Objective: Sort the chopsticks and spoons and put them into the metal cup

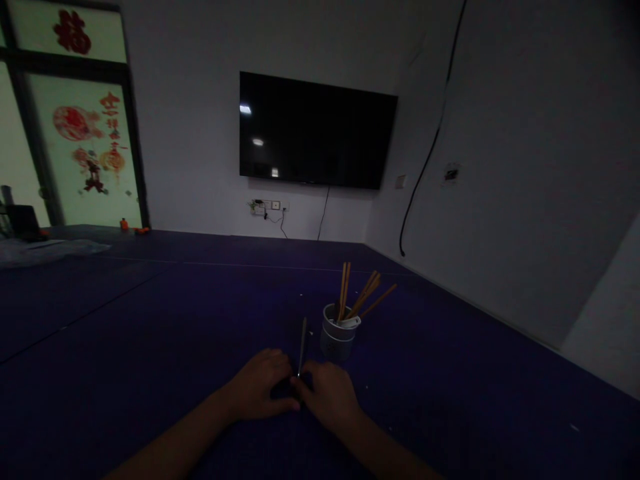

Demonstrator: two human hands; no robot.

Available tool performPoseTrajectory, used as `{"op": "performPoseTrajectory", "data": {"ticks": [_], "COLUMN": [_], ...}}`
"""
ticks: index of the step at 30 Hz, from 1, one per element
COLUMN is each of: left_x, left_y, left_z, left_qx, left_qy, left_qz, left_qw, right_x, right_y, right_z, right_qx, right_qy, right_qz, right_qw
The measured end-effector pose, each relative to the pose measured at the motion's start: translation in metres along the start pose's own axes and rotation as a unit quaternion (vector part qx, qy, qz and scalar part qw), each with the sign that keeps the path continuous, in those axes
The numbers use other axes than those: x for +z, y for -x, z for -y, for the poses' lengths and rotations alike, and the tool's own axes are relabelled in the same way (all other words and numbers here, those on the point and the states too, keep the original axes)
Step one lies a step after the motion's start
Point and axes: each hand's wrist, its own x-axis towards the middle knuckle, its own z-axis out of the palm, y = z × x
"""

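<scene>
My right hand (331, 395) pinches the lower end of a slim metal utensil (303, 343) between thumb and forefinger. The utensil points away from me, thin and seen edge-on, so its exact kind is unclear in the dim light. Just left of it, my left hand (261, 385) rests low over the purple surface (165, 373), thumb stretched toward the right thumb and fingers curved but apart; nothing shows in its grasp. Beyond my right hand stands a grey-white perforated utensil holder (337, 341). Several wooden chopsticks (367, 293) lean out of it, along with a pale, wide-ended piece (350, 322).
Small white scraps dot the purple surface. Far left lie a clear plastic sheet (53, 250), a dark object (25, 220) and orange items (125, 225). A television (317, 130) hangs on the far wall, and a black cable (425, 160) dangles at the right.
</scene>
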Motion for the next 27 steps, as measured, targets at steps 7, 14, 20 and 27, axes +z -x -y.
{"op": "performPoseTrajectory", "data": {"ticks": [7,14,20,27], "left_x": [0.0009,-0.0001,-0.0031,-0.0067], "left_y": [-0.0001,0.0008,0.0003,-0.0009], "left_z": [-0.0007,-0.0016,-0.0024,-0.0042], "left_qx": [0.002,0.005,0.0,0.005], "left_qy": [0.005,-0.002,0.012,0.014], "left_qz": [-0.009,-0.015,0.001,0.011], "left_qw": [1.0,1.0,1.0,1.0], "right_x": [0.0019,0.0,0.0006,-0.002], "right_y": [-0.0014,-0.0013,-0.0005,0.0012], "right_z": [-0.0009,-0.0003,-0.0002,0.0008], "right_qx": [0.008,0.004,-0.009,-0.021], "right_qy": [-0.031,-0.035,-0.012,0.0], "right_qz": [-0.006,-0.002,0.01,0.018], "right_qw": [0.999,0.999,1.0,1.0]}}
